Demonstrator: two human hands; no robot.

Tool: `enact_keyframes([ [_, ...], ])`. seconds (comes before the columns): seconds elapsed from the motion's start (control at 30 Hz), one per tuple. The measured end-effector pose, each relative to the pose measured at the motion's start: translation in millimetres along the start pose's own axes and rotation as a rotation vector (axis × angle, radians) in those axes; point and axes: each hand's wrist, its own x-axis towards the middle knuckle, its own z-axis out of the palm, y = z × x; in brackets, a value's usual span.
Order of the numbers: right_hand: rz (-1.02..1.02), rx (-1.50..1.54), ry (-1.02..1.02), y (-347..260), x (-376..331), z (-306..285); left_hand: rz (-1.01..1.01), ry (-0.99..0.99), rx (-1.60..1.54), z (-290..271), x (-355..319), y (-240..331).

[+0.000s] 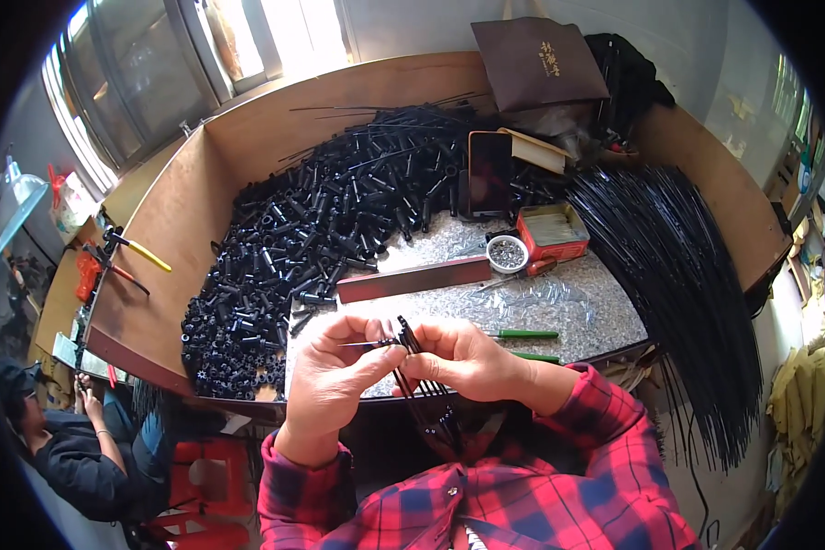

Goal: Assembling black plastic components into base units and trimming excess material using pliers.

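Note:
My left hand (335, 376) and my right hand (463, 359) meet over the table's front edge, fingers pinched close together. Between them is a small bundle of thin black umbrella ribs (412, 353), its lower ends hanging toward my lap. My right fingers and thumb are closed on these ribs. A small dark piece with a thin, light wire-like length (362, 344) lies in my left fingers; its exact kind is too small to make out. Just beyond my hands is a speckled work surface (605, 316) with a long dark red bar (412, 280) on it.
Black tubular parts (339, 202) heap up at left and back. Long black rods (678, 247) overhang the right edge. Nearby are a white bowl of metal bits (507, 254), a red tin (552, 231), a phone (490, 174) and green-handled tools (527, 335). Another person (73, 440) sits left.

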Motion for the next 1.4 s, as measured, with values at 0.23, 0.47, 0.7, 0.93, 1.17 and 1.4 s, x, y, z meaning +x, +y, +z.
enact_keyframes([
  [0.23, -0.019, 0.019, 0.002, -4, 1, -2, -0.091, -0.062, 0.088, 2, 6, 6],
  [0.47, 0.000, 0.066, 0.007, -3, 6, -9, -0.004, 0.053, -0.206, 10, 1, -14],
  [0.7, 0.003, -0.066, 0.056, -3, -4, -5, -0.080, 0.031, -0.238, 13, 2, -14],
  [0.93, -0.018, -0.024, 0.001, 0, -5, -3, -0.069, 0.034, -0.202, 11, -3, -15],
  [1.17, -0.019, -0.068, 0.052, -5, -8, 0, -0.054, 0.046, -0.138, 16, 0, -12],
  [1.4, -0.032, -0.101, 0.008, -1, -9, 3, -0.051, 0.032, -0.100, 13, -1, -14],
])
